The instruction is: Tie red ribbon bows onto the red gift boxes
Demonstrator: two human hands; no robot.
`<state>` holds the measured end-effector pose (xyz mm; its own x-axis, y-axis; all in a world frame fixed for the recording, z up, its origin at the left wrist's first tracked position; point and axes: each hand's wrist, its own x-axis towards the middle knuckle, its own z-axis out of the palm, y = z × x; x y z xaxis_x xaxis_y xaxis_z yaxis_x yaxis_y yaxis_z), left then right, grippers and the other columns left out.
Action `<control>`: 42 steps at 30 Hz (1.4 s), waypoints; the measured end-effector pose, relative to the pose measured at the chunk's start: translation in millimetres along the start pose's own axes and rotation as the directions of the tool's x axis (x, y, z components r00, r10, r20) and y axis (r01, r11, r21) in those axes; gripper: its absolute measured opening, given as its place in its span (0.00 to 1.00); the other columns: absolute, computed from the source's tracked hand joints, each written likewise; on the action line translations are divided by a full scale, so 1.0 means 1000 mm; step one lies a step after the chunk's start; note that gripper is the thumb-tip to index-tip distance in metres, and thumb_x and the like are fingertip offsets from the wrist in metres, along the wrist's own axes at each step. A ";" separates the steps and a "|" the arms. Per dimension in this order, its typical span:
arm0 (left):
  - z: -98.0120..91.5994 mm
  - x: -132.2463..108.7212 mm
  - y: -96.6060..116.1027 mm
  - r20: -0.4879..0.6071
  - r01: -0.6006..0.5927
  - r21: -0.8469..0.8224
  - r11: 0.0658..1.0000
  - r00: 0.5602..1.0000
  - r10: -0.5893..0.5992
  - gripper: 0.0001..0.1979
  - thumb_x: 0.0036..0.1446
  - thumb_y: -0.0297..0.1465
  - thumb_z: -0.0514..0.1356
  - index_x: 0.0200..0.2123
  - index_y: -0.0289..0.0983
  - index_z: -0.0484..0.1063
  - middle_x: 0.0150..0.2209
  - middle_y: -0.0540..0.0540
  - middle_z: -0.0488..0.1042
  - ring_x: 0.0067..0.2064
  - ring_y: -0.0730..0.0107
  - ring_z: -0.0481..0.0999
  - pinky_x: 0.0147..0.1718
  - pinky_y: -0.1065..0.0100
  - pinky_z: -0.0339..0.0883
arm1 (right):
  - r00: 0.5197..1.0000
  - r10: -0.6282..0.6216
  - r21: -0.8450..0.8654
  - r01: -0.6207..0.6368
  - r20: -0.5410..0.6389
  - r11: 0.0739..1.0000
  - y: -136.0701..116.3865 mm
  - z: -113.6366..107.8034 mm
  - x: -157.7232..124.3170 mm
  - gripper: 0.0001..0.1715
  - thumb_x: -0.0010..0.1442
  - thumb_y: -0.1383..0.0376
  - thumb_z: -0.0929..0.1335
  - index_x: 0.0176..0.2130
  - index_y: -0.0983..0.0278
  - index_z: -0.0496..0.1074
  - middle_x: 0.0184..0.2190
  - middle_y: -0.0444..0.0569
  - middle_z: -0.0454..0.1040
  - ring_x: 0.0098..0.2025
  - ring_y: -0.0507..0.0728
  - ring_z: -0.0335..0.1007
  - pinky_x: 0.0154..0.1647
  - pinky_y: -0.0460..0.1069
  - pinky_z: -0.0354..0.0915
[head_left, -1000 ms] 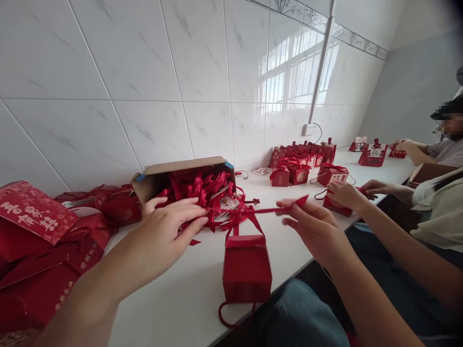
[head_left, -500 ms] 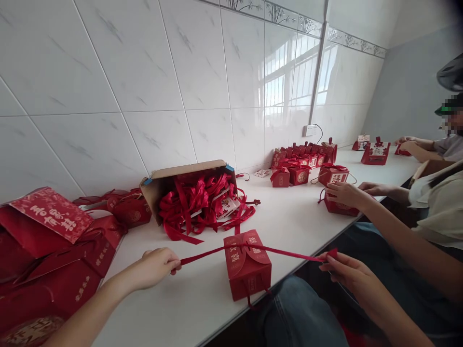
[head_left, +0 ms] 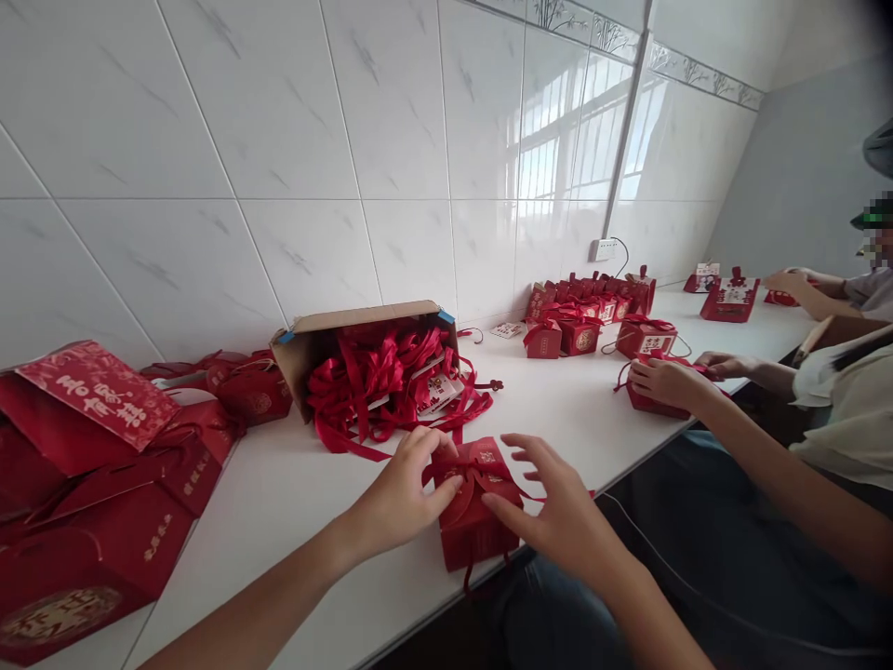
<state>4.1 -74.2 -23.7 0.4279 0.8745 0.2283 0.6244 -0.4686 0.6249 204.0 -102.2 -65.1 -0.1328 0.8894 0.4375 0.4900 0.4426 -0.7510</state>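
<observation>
A red gift box with gold lettering sits at the table's front edge, directly before me. A red ribbon crosses its top and looks knotted at the middle. My left hand curves over the box's left side, thumb and forefinger apart around the ribbon there. Over the right side is my right hand, its fingers spread and thumb near the lid. A ribbon end trails out past that hand. Thin red cords hang from the box's front.
A cardboard box spilling red ribbons and tags stands behind. Large red boxes pile up at left. Finished-looking red boxes line the wall. To the right, a co-worker's hand rests on another box.
Both hands have come inward from the stretched ribbon ends to the box top. The ribbon, earlier pulled straight across, now lies crossed or knotted over the lid.
</observation>
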 end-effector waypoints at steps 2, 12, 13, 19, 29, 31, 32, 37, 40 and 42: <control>0.004 0.001 -0.002 0.000 -0.001 -0.014 1.000 1.000 0.001 0.05 0.55 0.31 0.56 0.37 0.39 0.65 0.41 0.45 0.65 0.45 0.64 0.67 0.46 0.62 0.64 | 1.000 0.001 0.007 -0.001 0.004 1.000 -0.001 0.008 -0.001 0.24 0.56 0.61 0.68 0.52 0.59 0.65 0.49 0.53 0.69 0.48 0.59 0.69 0.47 0.55 0.69; 0.009 -0.001 -0.011 -0.065 0.047 0.024 0.999 0.997 -0.045 0.12 0.52 0.35 0.59 0.40 0.40 0.64 0.44 0.44 0.63 0.49 0.59 0.65 0.50 0.57 0.62 | 0.998 -0.009 0.083 0.015 -0.063 0.996 0.001 0.014 -0.005 0.14 0.60 0.60 0.65 0.44 0.61 0.73 0.47 0.55 0.70 0.47 0.60 0.69 0.44 0.53 0.70; 0.009 0.000 -0.013 -0.087 0.075 0.037 0.997 0.994 -0.071 0.14 0.50 0.36 0.60 0.40 0.40 0.63 0.44 0.44 0.62 0.49 0.58 0.66 0.48 0.58 0.63 | 0.998 0.021 0.114 -0.013 -0.064 0.993 0.003 0.014 -0.004 0.14 0.61 0.59 0.64 0.42 0.61 0.74 0.46 0.55 0.70 0.45 0.59 0.70 0.42 0.52 0.70; 0.001 0.001 -0.012 0.020 0.253 0.114 0.961 0.966 -0.257 0.20 0.48 0.48 0.58 0.34 0.41 0.57 0.32 0.51 0.68 0.32 0.65 0.68 0.30 0.66 0.62 | 0.952 0.304 0.373 -0.271 -0.031 0.887 0.019 0.018 0.001 0.17 0.55 0.53 0.68 0.39 0.63 0.66 0.36 0.45 0.66 0.24 0.47 0.63 0.23 0.45 0.62; 0.005 0.004 -0.015 -0.003 0.237 0.072 0.969 0.971 -0.238 0.19 0.46 0.48 0.60 0.28 0.39 0.61 0.26 0.52 0.66 0.29 0.68 0.66 0.26 0.71 0.56 | 0.794 0.487 0.274 -0.591 0.364 0.759 0.023 0.006 0.010 0.26 0.55 0.46 0.64 0.22 0.64 0.60 0.13 0.37 0.58 0.15 0.45 0.49 0.17 0.43 0.44; 0.008 0.004 -0.017 -0.020 0.234 0.045 0.971 0.972 -0.233 0.19 0.45 0.48 0.60 0.27 0.39 0.61 0.26 0.53 0.66 0.29 0.68 0.66 0.26 0.71 0.55 | 0.807 0.471 0.242 -0.567 0.358 0.788 0.024 0.005 0.009 0.27 0.55 0.45 0.64 0.20 0.64 0.60 0.13 0.39 0.59 0.17 0.46 0.50 0.19 0.43 0.45; 0.009 0.005 -0.018 -0.018 0.231 0.037 0.972 0.973 -0.230 0.19 0.46 0.48 0.60 0.27 0.39 0.62 0.26 0.53 0.66 0.29 0.68 0.66 0.27 0.71 0.55 | 0.813 0.459 0.250 -0.557 0.357 0.792 0.025 0.005 0.008 0.28 0.55 0.45 0.64 0.19 0.64 0.59 0.12 0.39 0.58 0.17 0.46 0.49 0.19 0.44 0.45; 0.011 0.006 -0.020 0.015 0.231 0.037 0.972 0.973 -0.232 0.20 0.47 0.49 0.59 0.23 0.39 0.60 0.24 0.54 0.63 0.28 0.70 0.64 0.26 0.71 0.55 | 0.869 0.404 0.444 -0.493 0.285 0.748 0.030 0.008 0.006 0.30 0.49 0.46 0.69 0.18 0.62 0.52 0.14 0.35 0.49 0.19 0.46 0.39 0.20 0.45 0.38; 0.008 0.008 -0.022 -0.011 0.248 0.074 0.966 0.969 -0.247 0.24 0.44 0.52 0.60 0.22 0.39 0.58 0.23 0.54 0.61 0.26 0.71 0.61 0.24 0.71 0.52 | 0.879 0.417 0.453 -0.476 0.231 0.754 0.032 0.006 0.005 0.29 0.50 0.47 0.69 0.19 0.62 0.53 0.15 0.35 0.48 0.19 0.46 0.38 0.21 0.46 0.38; 0.006 0.009 -0.023 -0.004 0.253 0.095 0.963 0.967 -0.254 0.25 0.41 0.54 0.60 0.22 0.39 0.57 0.22 0.54 0.59 0.25 0.71 0.60 0.23 0.71 0.51 | 0.876 0.431 0.415 -0.482 0.215 0.772 0.033 0.004 0.005 0.29 0.51 0.47 0.68 0.18 0.62 0.53 0.14 0.36 0.48 0.19 0.46 0.38 0.21 0.46 0.38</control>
<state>-2.6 -55.8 -40.3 0.2524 0.9654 0.0653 0.7717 -0.2415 0.5883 216.7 -82.5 -89.7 -0.0900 0.9948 -0.0468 0.0851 -0.0391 -0.9956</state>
